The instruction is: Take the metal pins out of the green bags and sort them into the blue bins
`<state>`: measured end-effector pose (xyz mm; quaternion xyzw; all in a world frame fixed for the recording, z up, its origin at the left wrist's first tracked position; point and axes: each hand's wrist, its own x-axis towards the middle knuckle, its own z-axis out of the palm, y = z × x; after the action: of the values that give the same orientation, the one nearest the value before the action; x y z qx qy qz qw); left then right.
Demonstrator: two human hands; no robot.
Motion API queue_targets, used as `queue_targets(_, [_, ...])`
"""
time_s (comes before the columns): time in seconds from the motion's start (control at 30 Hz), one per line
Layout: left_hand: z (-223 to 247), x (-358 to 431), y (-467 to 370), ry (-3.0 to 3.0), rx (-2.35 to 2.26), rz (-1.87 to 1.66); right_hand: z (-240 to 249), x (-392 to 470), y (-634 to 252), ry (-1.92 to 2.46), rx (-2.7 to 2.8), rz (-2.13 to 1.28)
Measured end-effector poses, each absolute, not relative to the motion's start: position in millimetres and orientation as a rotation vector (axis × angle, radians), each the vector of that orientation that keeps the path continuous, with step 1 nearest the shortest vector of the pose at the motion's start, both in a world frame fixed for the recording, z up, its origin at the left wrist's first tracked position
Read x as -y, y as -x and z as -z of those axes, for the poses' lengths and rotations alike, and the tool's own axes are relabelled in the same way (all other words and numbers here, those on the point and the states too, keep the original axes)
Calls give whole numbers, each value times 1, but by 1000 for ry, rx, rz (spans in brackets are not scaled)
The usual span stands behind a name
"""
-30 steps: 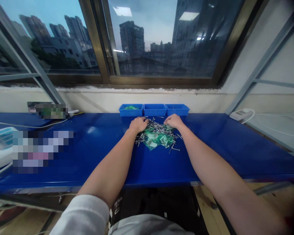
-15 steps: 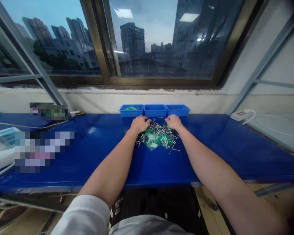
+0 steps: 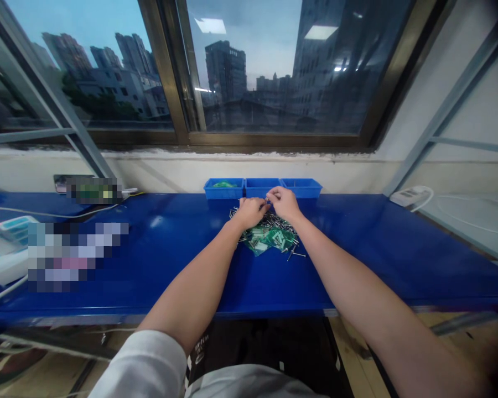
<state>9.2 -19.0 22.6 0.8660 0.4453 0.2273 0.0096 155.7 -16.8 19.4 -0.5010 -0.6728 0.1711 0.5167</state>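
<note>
A heap of metal screws (image 3: 292,241) lies on the blue table, with green plastic packets (image 3: 265,239) on its near side. Over the heap's far left part is my left hand (image 3: 251,212), its fingers bent and closed on something too small to make out. My right hand (image 3: 283,203) meets it from the right, thumb and forefinger pinched round a thin metal screw (image 3: 267,201). The fingertips of both hands are close together above the heap, just in front of the blue bins.
Three blue bins (image 3: 262,188) stand in a row at the table's back edge; the left one holds something green. A white device (image 3: 0,265) and blurred items lie at left. A white power strip (image 3: 406,195) sits at right. Metal struts rise on both sides.
Both hands have moved inward from the heap's two sides and now nearly touch. My right hand has travelled left, and a thin screw now shows at its fingertips.
</note>
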Motion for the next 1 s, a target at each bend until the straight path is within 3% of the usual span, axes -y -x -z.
queue_targets(0.7, [-18, 13, 0, -2615, -1500, -705, -10, 12, -172, 1089, 1694, -698])
queue_targets(1.0, [-16, 6, 7, -2365, -1737, -812, -23, -3, -179, 1391, 1623, -297])
